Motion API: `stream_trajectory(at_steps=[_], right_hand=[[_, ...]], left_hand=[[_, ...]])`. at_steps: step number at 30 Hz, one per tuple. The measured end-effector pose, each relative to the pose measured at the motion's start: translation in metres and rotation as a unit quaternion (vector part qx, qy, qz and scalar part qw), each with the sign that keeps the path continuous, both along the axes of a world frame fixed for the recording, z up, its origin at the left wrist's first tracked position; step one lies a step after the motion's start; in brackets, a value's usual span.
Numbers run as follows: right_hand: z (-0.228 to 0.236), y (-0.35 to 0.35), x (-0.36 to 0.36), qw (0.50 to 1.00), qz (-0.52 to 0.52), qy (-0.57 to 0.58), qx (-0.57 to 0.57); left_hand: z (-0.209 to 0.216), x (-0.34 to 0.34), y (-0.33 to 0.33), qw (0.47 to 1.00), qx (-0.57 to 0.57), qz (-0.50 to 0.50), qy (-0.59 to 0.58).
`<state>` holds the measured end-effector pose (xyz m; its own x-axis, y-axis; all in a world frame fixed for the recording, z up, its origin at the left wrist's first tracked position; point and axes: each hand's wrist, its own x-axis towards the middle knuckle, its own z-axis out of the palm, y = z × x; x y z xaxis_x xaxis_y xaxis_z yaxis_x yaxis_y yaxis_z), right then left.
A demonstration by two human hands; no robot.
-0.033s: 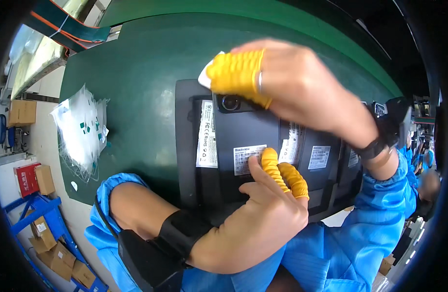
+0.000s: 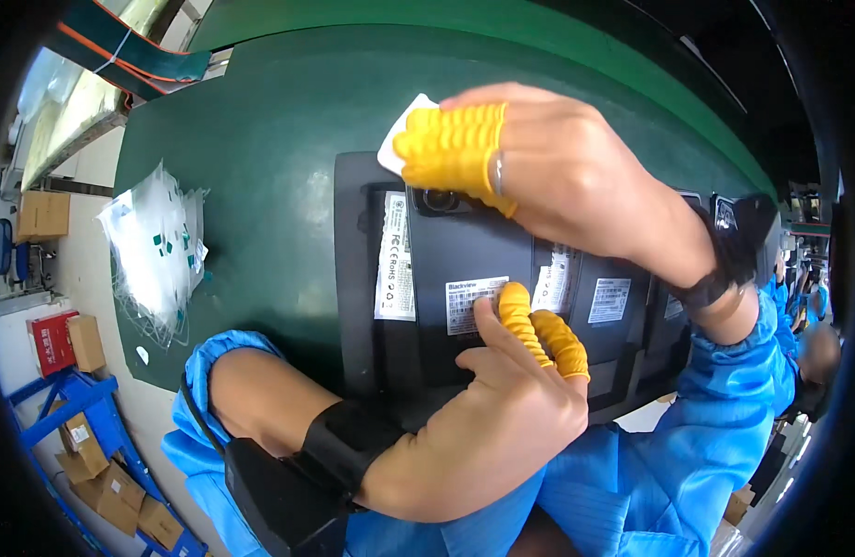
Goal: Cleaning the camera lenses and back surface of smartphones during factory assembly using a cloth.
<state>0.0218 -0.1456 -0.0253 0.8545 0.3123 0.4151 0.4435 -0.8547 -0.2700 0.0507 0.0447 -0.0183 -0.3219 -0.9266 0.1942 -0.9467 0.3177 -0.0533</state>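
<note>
My right hand (image 2: pixel 557 158), with yellow finger cots, is closed round a folded white wipe (image 2: pixel 388 158) over the upper end of a dark phone (image 2: pixel 437 251). It partly covers the camera lens (image 2: pixel 437 200). My left hand (image 2: pixel 511 390), also with yellow finger cots, rests thumb and fingertips on the phone's lower part, beside a white barcode label (image 2: pixel 463 320). That phone lies back up in a black tray (image 2: pixel 351 269). More labelled dark phones (image 2: pixel 608 302) lie to its right, partly hidden by my right arm.
Clear plastic film pieces with green tabs (image 2: pixel 158 246) lie on the green tabletop (image 2: pixel 270 121) at the left. Beyond its left edge are cardboard boxes (image 2: pixel 121 497), a red box (image 2: pixel 51 343) and a blue rack (image 2: pixel 75 408). Another person (image 2: pixel 817 357) is at the far right.
My right hand and the white wipe have shifted slightly at the phone's top end, and the hand now covers more of the camera lens. My left hand keeps its place.
</note>
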Motion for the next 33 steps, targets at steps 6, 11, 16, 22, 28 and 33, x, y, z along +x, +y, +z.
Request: stream_trajectory(at_steps=[6, 11, 16, 22, 28, 33], right_hand=[[0.016, 0.0, -0.021, 0.994, 0.086, 0.064, -0.005], [0.023, -0.024, -0.029, 0.999, -0.018, 0.029, -0.004], [0.007, 0.0, -0.01, 0.999, 0.023, -0.022, -0.003], [0.02, -0.015, -0.027, 0.999, 0.016, 0.025, -0.015], [0.011, 0.001, -0.016, 0.99, -0.124, 0.006, -0.073], [-0.005, 0.03, -0.028, 0.978, -0.121, -0.077, -0.153]], left_hand=[[0.002, 0.0, 0.002, 1.0, -0.001, 0.008, 0.0], [0.004, -0.003, -0.001, 0.999, 0.031, 0.013, -0.011], [0.001, 0.003, -0.002, 1.0, 0.004, -0.019, 0.002], [0.003, 0.0, 0.0, 1.0, 0.018, 0.006, 0.002], [0.001, 0.0, -0.001, 1.0, 0.015, 0.006, -0.007], [0.007, 0.004, -0.004, 0.999, 0.027, -0.02, 0.024]])
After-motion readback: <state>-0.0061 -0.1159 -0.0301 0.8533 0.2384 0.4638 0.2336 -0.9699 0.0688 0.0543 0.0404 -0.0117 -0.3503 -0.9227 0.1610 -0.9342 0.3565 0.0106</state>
